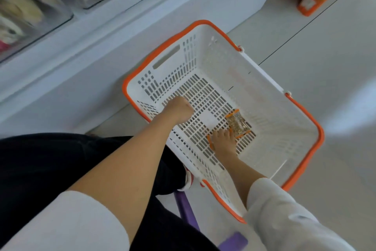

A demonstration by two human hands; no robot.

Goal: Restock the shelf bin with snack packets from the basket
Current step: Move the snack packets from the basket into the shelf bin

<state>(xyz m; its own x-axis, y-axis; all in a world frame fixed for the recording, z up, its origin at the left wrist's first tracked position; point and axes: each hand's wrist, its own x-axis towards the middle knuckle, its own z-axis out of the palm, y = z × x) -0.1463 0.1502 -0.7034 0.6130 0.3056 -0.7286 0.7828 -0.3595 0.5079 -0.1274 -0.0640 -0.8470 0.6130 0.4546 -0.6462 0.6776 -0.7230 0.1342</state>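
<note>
Head view — right hand (222,142) grips a clear, orange-edged snack packet (237,123) in the basket (284,135) — left hand (179,108) fisted.

I can drop straight into the basket (270,128): open on top, floor mostly bare. High walls close its sides, the shelf base (61,80) stands just beside its left corner, my left hand (180,108) hangs there, and a packet (237,123) lies mid-floor.
</note>
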